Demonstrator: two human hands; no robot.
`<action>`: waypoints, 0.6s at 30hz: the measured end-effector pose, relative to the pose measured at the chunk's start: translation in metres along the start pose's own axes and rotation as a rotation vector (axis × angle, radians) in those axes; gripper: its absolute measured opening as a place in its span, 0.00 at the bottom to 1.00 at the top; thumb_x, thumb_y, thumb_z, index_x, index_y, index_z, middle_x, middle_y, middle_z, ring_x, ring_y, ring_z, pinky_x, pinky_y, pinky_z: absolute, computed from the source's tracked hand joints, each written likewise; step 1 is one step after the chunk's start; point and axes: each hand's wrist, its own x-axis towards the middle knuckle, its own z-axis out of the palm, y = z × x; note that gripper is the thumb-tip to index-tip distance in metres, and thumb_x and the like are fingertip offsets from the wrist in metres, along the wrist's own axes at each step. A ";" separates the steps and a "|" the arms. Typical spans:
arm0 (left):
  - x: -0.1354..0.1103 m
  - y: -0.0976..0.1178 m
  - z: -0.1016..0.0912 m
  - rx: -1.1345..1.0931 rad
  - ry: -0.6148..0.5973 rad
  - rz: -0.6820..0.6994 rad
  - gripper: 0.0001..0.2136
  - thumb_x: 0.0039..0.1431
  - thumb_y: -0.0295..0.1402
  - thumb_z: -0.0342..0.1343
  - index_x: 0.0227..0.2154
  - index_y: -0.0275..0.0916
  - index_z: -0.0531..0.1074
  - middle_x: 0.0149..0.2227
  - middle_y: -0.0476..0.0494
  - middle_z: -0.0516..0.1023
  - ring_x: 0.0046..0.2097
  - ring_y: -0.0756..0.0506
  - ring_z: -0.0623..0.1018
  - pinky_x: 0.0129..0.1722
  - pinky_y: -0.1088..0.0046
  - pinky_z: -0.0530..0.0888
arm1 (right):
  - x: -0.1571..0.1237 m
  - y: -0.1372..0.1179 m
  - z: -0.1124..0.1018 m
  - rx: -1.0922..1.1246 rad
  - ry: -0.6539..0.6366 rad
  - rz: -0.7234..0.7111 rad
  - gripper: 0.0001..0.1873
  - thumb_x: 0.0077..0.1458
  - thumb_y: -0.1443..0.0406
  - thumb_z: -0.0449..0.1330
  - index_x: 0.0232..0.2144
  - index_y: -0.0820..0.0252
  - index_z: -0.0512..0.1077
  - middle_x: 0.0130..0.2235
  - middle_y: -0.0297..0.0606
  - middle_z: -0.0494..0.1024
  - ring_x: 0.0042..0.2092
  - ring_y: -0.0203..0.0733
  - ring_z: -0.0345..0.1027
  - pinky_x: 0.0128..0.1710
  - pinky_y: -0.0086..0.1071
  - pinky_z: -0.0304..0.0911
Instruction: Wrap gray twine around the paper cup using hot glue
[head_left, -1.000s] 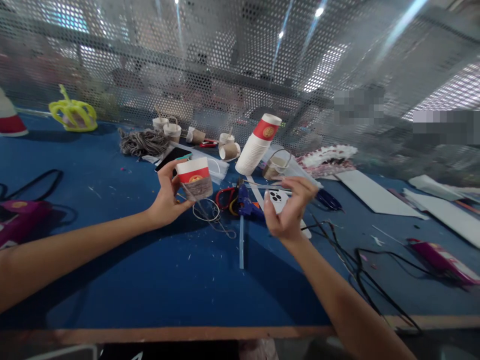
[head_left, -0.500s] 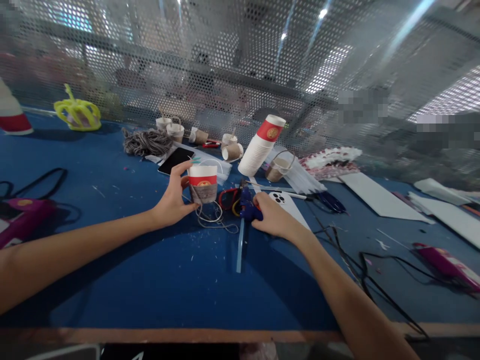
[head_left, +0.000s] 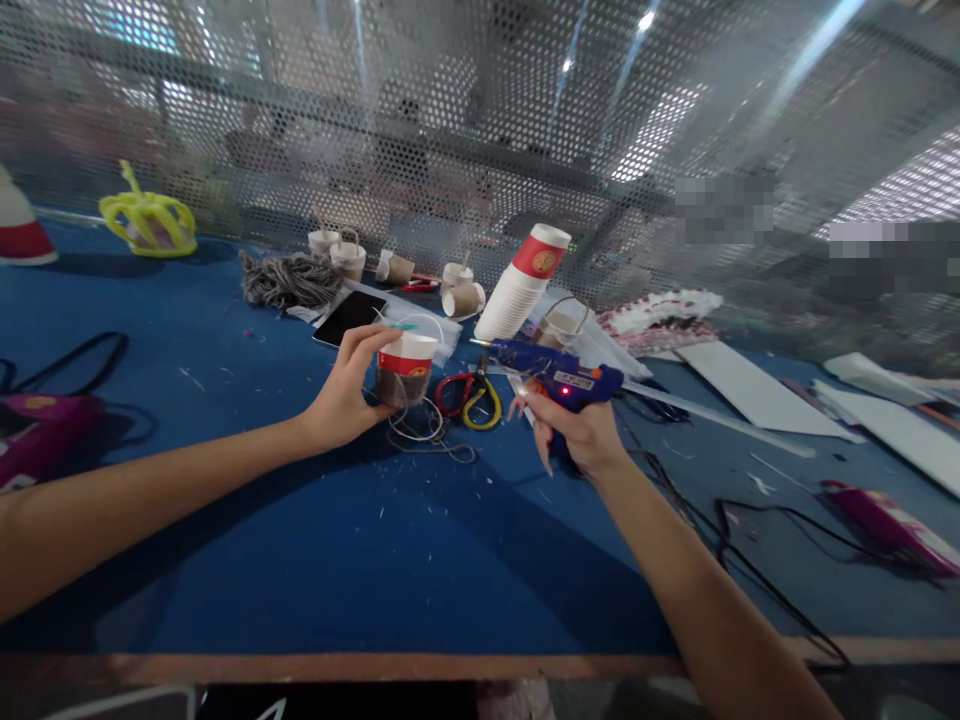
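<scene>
As the left hand (head_left: 341,395) grasps a red-banded paper cup (head_left: 405,368) upright over the blue table (head_left: 337,560), its mouth up, scissors (head_left: 480,380) lie nearby, and the right hand (head_left: 589,435) grips a blue glue gun (head_left: 536,358), its long axis crosswise, nozzle (head_left: 480,343) pointing left, glue stick (head_left: 720,419) jutting right.

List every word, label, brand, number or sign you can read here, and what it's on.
No text is legible:
Blue glue gun in the right hand: pale label, print too small to read.
Cup in the left hand: gold emblem on the red band, blurred.
Stack of cups: round gold emblem, any lettering too small.
Purple object at far left and purple object at right: pale marks, unreadable.
</scene>
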 end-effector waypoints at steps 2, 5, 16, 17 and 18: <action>0.001 0.001 -0.001 0.023 -0.015 0.009 0.39 0.44 0.22 0.67 0.60 0.48 0.60 0.56 0.41 0.64 0.59 0.37 0.69 0.60 0.50 0.74 | -0.004 0.001 0.006 -0.011 -0.093 0.027 0.19 0.45 0.50 0.70 0.20 0.56 0.73 0.11 0.27 0.66 0.11 0.36 0.61 0.09 0.32 0.60; 0.001 0.002 -0.002 0.035 -0.047 0.034 0.38 0.45 0.22 0.66 0.60 0.47 0.60 0.56 0.41 0.64 0.59 0.38 0.69 0.59 0.53 0.74 | -0.010 0.001 0.017 -0.038 -0.204 0.023 0.17 0.49 0.52 0.68 0.19 0.55 0.73 0.11 0.28 0.67 0.12 0.35 0.60 0.09 0.32 0.61; 0.001 0.006 -0.003 0.063 -0.120 0.136 0.39 0.47 0.22 0.64 0.62 0.47 0.58 0.56 0.39 0.66 0.59 0.38 0.70 0.59 0.54 0.75 | -0.018 0.012 0.022 -0.145 -0.268 -0.014 0.16 0.55 0.57 0.64 0.18 0.54 0.74 0.12 0.28 0.66 0.13 0.34 0.60 0.15 0.33 0.64; 0.001 0.006 -0.004 0.068 -0.124 0.136 0.39 0.47 0.21 0.64 0.62 0.47 0.58 0.56 0.39 0.66 0.59 0.38 0.70 0.59 0.55 0.75 | -0.018 0.011 0.022 -0.177 -0.257 0.000 0.18 0.55 0.57 0.63 0.16 0.55 0.73 0.12 0.28 0.66 0.14 0.34 0.60 0.16 0.32 0.65; 0.001 0.007 -0.004 0.072 -0.126 0.134 0.39 0.47 0.20 0.63 0.62 0.47 0.58 0.57 0.39 0.66 0.59 0.38 0.70 0.59 0.55 0.75 | -0.019 0.010 0.022 -0.208 -0.248 0.014 0.19 0.54 0.57 0.63 0.15 0.55 0.71 0.12 0.29 0.66 0.14 0.35 0.61 0.17 0.32 0.65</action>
